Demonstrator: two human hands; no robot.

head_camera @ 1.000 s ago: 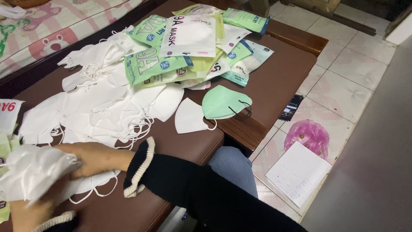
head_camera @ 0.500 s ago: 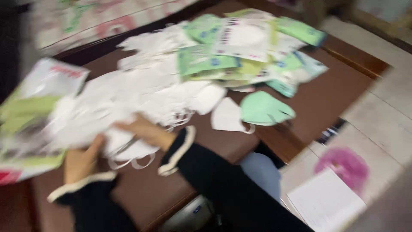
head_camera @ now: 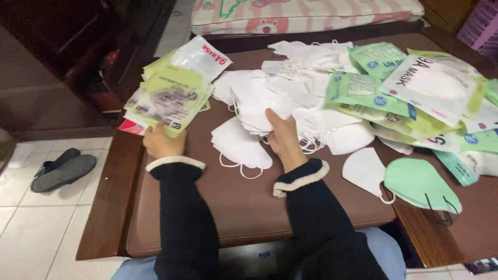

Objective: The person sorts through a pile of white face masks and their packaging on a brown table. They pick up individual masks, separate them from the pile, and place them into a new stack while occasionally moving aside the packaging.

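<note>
The right hand [head_camera: 280, 136] is closed on a bundle of white face masks [head_camera: 259, 106], fingers wrapped round the lower edge of the stack so that it lifts slightly off the brown padded bench [head_camera: 244, 207]. The left hand [head_camera: 162, 142] sits well apart from it, at the left edge of the bench, gripping the near corner of a fanned stack of flat mask packets [head_camera: 174, 93], green and white, that spreads away towards the upper left. Between the two hands, just beside the right one, a few loose white masks [head_camera: 239, 148] lie flat with their ear loops trailing towards the person. Behind the held bundle a wider heap of unpacked white masks [head_camera: 311, 62] covers the middle of the bench. To the right of that heap lies a second pile of sealed packets [head_camera: 415, 93], overlapping one another; through the clear fronts each seems to hold a folded mask, though the contents are hard to make out. Near the right front edge lie a single white mask [head_camera: 365, 171] and, touching it, a pale green mask [head_camera: 417, 184]. On the tiled floor to the left is a pair of dark slippers [head_camera: 62, 168].
</note>
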